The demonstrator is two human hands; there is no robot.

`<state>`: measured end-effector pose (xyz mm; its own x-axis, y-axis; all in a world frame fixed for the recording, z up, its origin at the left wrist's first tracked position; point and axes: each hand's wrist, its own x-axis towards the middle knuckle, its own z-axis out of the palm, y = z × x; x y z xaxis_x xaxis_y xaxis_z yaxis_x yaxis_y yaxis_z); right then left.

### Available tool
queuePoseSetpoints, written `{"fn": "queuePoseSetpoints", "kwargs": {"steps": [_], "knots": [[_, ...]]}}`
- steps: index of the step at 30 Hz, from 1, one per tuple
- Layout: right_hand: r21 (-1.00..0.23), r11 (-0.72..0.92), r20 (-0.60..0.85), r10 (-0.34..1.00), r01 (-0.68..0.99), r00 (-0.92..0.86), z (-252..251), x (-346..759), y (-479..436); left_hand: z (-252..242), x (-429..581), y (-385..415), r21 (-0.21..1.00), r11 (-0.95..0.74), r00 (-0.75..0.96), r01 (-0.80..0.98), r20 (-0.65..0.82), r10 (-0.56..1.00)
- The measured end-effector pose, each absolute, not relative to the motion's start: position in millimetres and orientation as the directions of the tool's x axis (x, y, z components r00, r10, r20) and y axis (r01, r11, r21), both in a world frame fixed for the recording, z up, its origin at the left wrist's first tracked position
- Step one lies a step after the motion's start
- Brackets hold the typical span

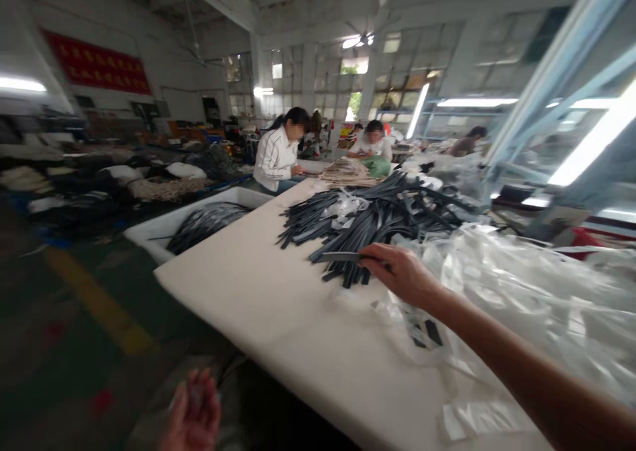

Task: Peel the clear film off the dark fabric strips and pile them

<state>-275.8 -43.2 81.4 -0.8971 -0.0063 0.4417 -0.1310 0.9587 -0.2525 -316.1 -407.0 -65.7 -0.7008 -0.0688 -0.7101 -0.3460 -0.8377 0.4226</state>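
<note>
My right hand (402,272) reaches over the white table (278,305) and pinches a thin dark strip (340,257) at the near edge of a big heap of dark strips (377,216). My left hand (193,414) hangs low beside the table's near corner, blurred, palm toward me, with something small and clear in its fingers that I cannot make out. Crumpled clear plastic bags (507,285) lie under and to the right of my right forearm.
A white bin (163,229) with more dark strips stands at the table's left side. Two people (278,156) sit working at the table's far end. Piles of material cover the floor on the left, beside a yellow floor line (94,299).
</note>
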Motion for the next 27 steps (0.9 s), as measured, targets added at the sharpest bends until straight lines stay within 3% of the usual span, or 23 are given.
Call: {"fn": "queuePoseSetpoints", "kwargs": {"steps": [2,5,8,12,17,27], "knots": [[-0.378,0.902,0.41,-0.039,-0.208,-0.911,78.4,-262.2,-89.4,-71.0,-310.2,-404.5,0.406,-0.846,-0.804,-0.346,-0.592,0.045],[-0.495,0.833,0.245,-0.141,-0.249,-0.959,61.6,-241.6,-145.0,-69.8,-301.3,-393.4,0.41,-0.866,-0.826,-0.288,-0.564,0.008],[-0.489,0.838,0.078,-0.234,-0.242,-0.969,35.7,-228.9,-177.7,-60.0,-292.6,-380.8,0.368,-0.893,-0.805,-0.257,-0.594,-0.013],[-0.46,0.864,-0.025,-0.242,-0.204,-0.97,11.7,-224.3,-186.0,-54.7,-285.5,-377.1,0.27,-0.908,-0.786,-0.321,-0.61,0.097],[-0.476,0.865,-0.046,-0.203,-0.157,-0.978,8.9,-223.4,-177.4,-65.0,-286.0,-382.2,0.156,-0.928,-0.762,-0.339,-0.624,0.173],[-0.459,0.883,-0.072,-0.146,-0.097,-0.987,1.9,-233.2,-171.7,-64.7,-279.9,-377.1,0.176,-0.907,-0.785,-0.382,-0.579,0.219]]}}
